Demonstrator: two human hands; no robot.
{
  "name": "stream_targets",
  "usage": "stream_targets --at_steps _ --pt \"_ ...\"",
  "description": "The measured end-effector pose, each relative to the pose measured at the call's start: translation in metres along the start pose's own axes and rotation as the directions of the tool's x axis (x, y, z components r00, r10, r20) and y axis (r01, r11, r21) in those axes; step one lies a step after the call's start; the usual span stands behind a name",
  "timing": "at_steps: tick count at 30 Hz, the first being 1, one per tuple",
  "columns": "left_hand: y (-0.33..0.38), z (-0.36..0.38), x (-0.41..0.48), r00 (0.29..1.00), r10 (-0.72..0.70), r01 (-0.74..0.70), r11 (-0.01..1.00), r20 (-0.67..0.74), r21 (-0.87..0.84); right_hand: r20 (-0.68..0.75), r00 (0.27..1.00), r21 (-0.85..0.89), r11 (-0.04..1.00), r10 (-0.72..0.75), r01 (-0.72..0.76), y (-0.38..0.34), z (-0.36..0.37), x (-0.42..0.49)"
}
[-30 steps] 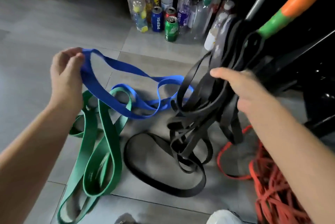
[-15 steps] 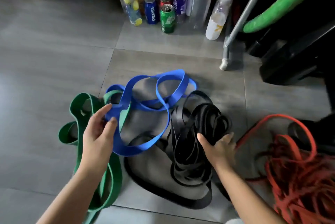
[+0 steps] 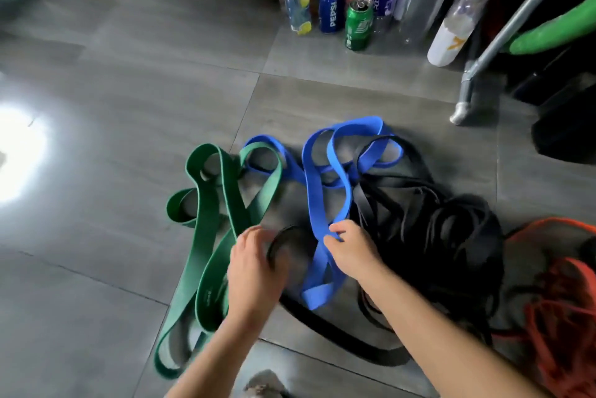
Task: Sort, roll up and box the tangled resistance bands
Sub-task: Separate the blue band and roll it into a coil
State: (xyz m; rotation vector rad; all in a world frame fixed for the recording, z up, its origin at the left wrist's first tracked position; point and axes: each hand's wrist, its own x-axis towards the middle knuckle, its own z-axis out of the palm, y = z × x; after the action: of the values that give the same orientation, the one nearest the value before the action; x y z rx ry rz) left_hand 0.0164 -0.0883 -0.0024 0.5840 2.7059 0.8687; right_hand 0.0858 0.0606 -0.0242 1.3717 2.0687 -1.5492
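Having swapped over, the right hand (image 3: pixel 350 252) now pinches the blue band (image 3: pixel 314 204) on the floor (image 3: pixel 129 107), black bands (image 3: pixel 451 230) at 3 o'clock, while the left hand (image 3: pixel 254 265) curls by a black loop (image 3: pixel 283 231), grip unclear; blue likely comes free first.

PEPSI in white letters running down the blue can (image 3: pixel 331 9), nothing else legible

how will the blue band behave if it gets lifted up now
Probably floppy: the blue band lies in loose, twisting loops. Likely to snag, since its far loops cross the black bands. Seemingly light: the right hand pinches it.
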Motion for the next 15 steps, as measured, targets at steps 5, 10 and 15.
stream_targets --at_steps 5,10,15 --pt "-0.059 -0.004 0.064 0.798 -0.603 0.578 0.765 -0.001 0.284 0.014 1.000 -0.047 0.999 -0.021 0.022 0.005 0.009 0.008" --pt "-0.098 0.012 0.084 0.651 -0.746 0.668 0.650 0.138 0.363 0.095 0.995 -0.043 0.999 0.008 -0.004 0.023 0.023 0.010" --pt "-0.089 0.036 0.080 0.776 -0.573 0.499 0.813 0.262 0.300 0.106 0.994 -0.036 0.999 0.034 -0.030 0.023 0.031 0.007"
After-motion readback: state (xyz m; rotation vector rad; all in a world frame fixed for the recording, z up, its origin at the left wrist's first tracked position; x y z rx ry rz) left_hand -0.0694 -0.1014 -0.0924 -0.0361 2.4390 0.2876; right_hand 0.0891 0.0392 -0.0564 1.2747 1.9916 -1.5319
